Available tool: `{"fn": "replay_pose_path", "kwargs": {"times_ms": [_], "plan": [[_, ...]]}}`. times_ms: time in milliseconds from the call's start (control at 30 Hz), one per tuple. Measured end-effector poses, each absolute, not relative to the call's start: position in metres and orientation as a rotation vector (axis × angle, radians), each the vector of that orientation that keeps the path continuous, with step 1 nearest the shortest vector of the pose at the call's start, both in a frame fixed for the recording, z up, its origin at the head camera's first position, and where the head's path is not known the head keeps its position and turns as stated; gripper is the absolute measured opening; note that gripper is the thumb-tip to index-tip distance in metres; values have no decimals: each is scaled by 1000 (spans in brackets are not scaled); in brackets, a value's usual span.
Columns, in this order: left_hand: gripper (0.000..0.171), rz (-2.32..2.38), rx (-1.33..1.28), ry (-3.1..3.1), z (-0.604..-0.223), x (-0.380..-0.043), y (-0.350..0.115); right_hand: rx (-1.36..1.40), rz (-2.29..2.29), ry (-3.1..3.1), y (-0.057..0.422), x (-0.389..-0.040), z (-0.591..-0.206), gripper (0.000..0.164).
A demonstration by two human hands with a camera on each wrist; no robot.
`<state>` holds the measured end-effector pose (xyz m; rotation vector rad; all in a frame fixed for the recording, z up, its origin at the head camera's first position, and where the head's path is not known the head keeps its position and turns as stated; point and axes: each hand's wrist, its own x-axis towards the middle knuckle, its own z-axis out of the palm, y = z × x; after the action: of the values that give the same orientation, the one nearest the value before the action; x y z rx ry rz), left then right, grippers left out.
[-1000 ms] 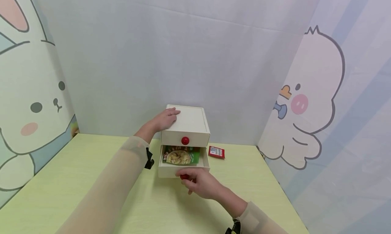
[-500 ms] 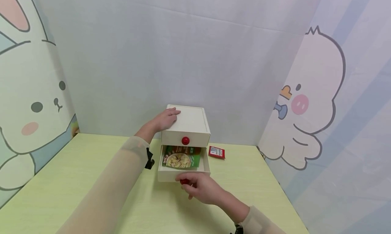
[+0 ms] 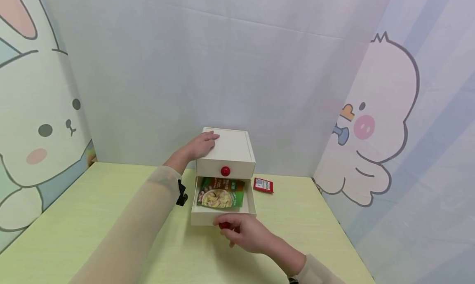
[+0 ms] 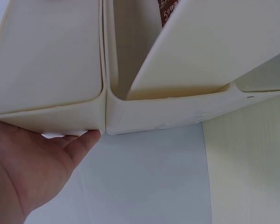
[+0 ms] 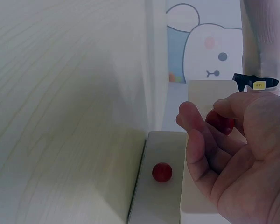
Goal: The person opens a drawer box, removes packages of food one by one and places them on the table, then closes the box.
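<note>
A white drawer cabinet stands on the table with its middle drawer pulled out. My right hand pinches that drawer's red knob between thumb and fingers. Inside the drawer lies a green and brown food packet with a bowl pictured on it. The upper drawer, with its own red knob, is closed. Below the held drawer, the right wrist view shows another closed front with a red knob. My left hand rests on the cabinet's top left edge, fingers extended across the top.
A small red packet with a white label lies on the pale yellow-green table, right of the cabinet. Behind the cabinet hangs a light grey curtain, with cartoon-printed curtains at both sides.
My right hand has drawn the middle drawer further out toward me, and more of the food packet shows. The left hand stays on the cabinet top.
</note>
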<state>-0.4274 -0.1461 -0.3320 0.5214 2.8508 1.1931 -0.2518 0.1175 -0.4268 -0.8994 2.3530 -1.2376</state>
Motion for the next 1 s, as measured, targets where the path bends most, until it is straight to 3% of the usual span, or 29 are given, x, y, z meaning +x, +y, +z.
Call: {"fn": "replay_pose_path", "kwargs": {"times_ms": [1000], "plan": [[60,1193,507,2854,-331,-425,-145,-857,-1182,2294,121,-232,-426,25]]}}
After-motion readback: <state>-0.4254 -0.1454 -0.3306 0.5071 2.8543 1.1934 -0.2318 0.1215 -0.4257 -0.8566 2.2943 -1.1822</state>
